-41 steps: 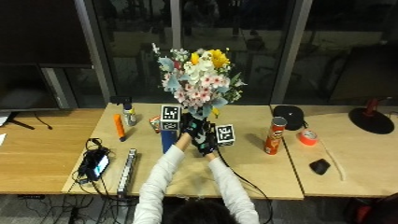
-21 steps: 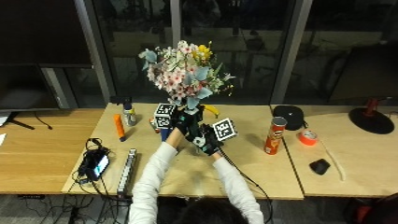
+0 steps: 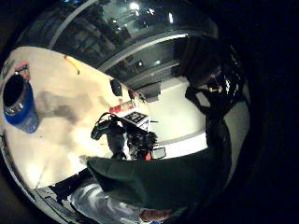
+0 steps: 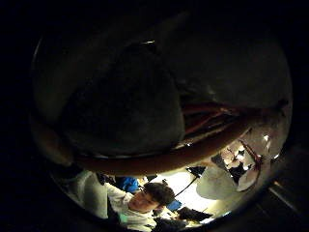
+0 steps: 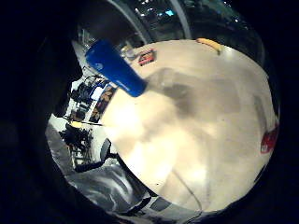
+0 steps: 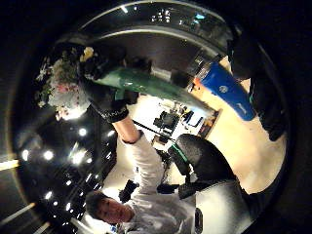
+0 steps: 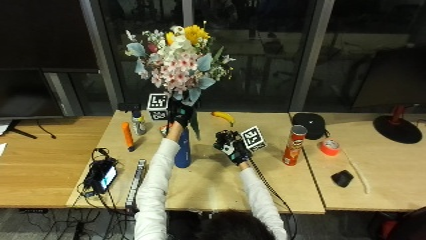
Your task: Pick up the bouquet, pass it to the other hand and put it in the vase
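The left hand (image 7: 180, 114) is curled round the stems of the bouquet (image 7: 178, 61) and holds it upright in the air, the blooms well above that hand and the green stem ends hanging below it. The right hand (image 7: 229, 146) has let go and sits off to the side, nearer the person, fingers loosely bent and holding nothing. The blue vase (image 7: 182, 148) stands on the surface (image 7: 219, 185) just under the left hand, partly hidden behind the left forearm.

The main risk, as I judge it, is at the mouth of the vase: the stems hang slightly off to one side of it, and its opening looks narrow beside the stem bundle. If they come down off-centre they could catch the rim and tip the tall vase. The flower head is large and looks top-heavy, so letting go before the stems are well in could let it lean and pull the vase over. The forearm also hides the opening in the outside view.

Around the left hand: a small bottle (image 7: 138, 124) and an orange tool (image 7: 127, 136) beyond it on its outer side, a banana (image 7: 223, 118) on its inner side. A red crisp tube (image 7: 292, 145) stands past the right hand. None blocks the way down.
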Demonstrator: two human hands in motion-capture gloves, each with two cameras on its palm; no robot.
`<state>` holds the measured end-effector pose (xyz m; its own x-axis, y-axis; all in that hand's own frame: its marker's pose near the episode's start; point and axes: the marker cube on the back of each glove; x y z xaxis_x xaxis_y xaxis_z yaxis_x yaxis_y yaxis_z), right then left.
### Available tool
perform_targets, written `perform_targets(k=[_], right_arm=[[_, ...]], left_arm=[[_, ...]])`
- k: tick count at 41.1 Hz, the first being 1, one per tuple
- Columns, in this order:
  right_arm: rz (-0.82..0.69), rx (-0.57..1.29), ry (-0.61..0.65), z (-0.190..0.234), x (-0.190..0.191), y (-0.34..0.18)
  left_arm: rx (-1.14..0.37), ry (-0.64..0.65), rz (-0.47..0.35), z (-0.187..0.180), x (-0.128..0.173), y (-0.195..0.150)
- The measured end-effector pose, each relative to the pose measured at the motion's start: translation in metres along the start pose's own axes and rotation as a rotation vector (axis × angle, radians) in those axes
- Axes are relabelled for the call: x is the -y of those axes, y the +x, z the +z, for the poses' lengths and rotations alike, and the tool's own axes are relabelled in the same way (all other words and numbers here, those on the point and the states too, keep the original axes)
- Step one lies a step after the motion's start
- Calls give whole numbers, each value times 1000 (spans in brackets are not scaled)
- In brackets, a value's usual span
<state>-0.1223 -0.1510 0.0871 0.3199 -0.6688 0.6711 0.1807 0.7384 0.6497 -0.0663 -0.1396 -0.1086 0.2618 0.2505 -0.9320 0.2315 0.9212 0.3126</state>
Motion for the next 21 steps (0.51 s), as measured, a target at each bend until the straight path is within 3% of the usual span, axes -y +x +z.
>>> perform_targets(k=[3,7,10,12,15,16,19,21], right_arm=[[199,-101,48,-15,-13,19],[181,-304,188,-36,-16,15],[237,-186,142,-37,-26,15],[183,-99,112,-36,-29,21],[-55,-74,108,-37,-23,29],[-46,-88,106,-38,-24,31],[177,-185,119,-45,-33,27],[214,-219,131,-50,-33,30]], left_arm=[[-15,15,-74,-8,-9,36],[38,56,-40,-21,-14,72],[90,112,8,-33,-8,81],[108,144,26,-39,-4,86],[124,167,29,-46,3,88],[130,172,29,-48,6,87],[150,191,29,-55,14,85],[157,203,30,-58,19,81]])
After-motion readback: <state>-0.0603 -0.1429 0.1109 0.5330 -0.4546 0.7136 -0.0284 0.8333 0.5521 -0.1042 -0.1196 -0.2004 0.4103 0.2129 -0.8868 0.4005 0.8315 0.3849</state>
